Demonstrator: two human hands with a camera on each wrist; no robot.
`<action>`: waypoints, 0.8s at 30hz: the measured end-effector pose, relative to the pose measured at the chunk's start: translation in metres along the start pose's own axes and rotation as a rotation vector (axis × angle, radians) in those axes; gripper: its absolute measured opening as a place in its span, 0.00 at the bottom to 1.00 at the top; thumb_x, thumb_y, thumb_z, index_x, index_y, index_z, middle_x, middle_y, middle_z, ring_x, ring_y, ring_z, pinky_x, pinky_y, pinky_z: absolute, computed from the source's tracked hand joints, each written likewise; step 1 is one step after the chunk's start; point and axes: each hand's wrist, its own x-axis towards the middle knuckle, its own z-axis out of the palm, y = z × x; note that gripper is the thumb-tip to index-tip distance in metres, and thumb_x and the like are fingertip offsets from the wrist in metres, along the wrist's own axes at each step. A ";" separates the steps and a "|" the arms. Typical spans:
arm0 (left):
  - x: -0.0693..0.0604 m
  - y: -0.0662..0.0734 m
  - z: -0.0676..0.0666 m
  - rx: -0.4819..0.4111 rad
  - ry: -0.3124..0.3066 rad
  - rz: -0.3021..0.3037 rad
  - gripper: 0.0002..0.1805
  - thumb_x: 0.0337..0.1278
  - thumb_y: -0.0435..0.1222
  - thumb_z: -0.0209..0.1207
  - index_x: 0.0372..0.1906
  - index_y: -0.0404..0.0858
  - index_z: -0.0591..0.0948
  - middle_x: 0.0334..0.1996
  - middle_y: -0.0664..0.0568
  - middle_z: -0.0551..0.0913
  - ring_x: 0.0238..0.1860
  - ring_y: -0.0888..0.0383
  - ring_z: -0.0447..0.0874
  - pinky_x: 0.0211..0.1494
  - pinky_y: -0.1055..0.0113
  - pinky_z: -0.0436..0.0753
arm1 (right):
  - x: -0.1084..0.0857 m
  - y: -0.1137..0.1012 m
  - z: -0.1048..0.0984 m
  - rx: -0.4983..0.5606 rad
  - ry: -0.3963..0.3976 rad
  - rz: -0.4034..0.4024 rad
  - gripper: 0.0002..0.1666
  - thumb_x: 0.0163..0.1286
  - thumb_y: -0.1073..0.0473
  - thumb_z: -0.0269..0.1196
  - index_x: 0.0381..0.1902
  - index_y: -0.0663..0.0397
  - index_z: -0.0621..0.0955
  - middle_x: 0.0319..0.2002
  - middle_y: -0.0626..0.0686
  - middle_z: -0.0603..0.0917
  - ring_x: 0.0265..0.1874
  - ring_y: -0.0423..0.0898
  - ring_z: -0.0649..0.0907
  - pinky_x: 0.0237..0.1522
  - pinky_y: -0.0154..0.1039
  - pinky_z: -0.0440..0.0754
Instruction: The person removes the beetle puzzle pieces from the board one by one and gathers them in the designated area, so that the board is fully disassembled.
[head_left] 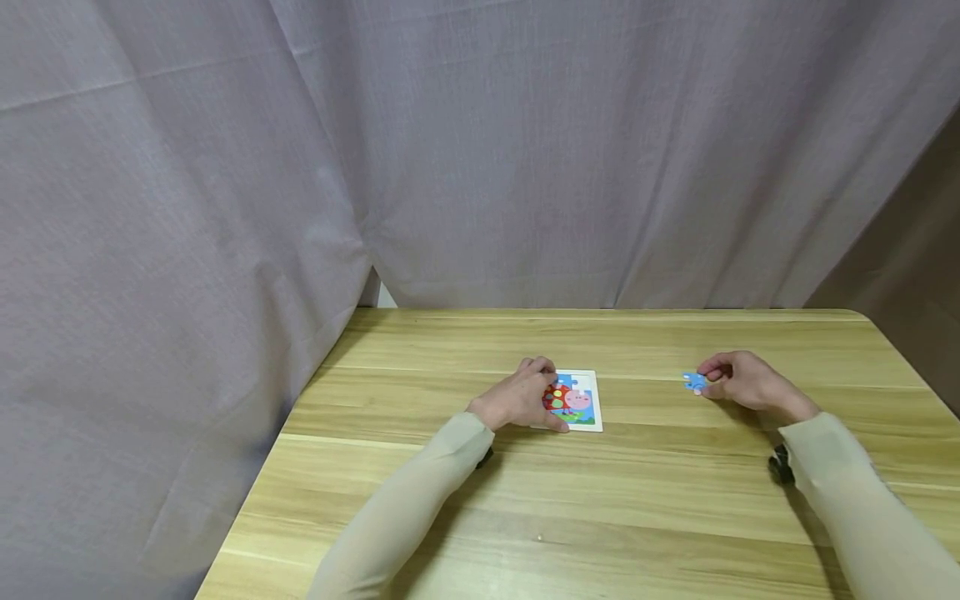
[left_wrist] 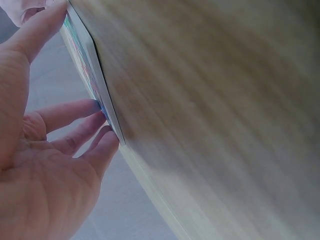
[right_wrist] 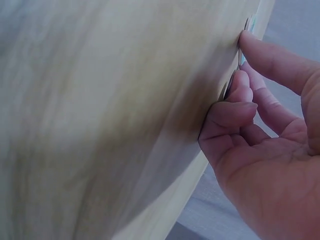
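Observation:
A white-framed puzzle board (head_left: pixel 588 402) with a red, pink and blue picture lies flat on the table, a white gap showing near its upper right. My left hand (head_left: pixel 522 395) grips its left side, thumb at the near edge and fingers at the far edge; the left wrist view shows the thumb and fingers of the left hand (left_wrist: pixel 55 135) spanning the board's edge (left_wrist: pixel 102 80). To the right, my right hand (head_left: pixel 750 385) pinches a small blue puzzle piece (head_left: pixel 693 382) low at the tabletop. In the right wrist view the right hand (right_wrist: pixel 270 125) largely hides the piece.
The wooden table (head_left: pixel 540 500) extends around both hands. A grey curtain (head_left: pixel 510 167) hangs behind its far edge and along the left side. Dark objects sit under both wrists, one at the right wrist (head_left: pixel 781 465).

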 end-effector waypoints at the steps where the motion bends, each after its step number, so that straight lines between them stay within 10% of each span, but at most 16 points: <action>1: 0.000 0.000 0.000 0.001 0.000 0.000 0.48 0.58 0.59 0.78 0.77 0.38 0.77 0.80 0.52 0.69 0.80 0.54 0.65 0.78 0.64 0.78 | 0.000 0.000 0.000 -0.001 0.000 0.002 0.22 0.68 0.67 0.73 0.54 0.77 0.81 0.42 0.61 0.85 0.36 0.38 0.76 0.36 0.29 0.75; 24: 0.000 0.000 0.000 -0.006 0.007 0.005 0.47 0.57 0.58 0.78 0.76 0.39 0.78 0.80 0.52 0.69 0.79 0.54 0.66 0.77 0.64 0.79 | -0.003 -0.064 0.036 -0.022 0.157 -0.083 0.17 0.73 0.63 0.71 0.54 0.72 0.86 0.38 0.56 0.88 0.34 0.38 0.79 0.35 0.29 0.76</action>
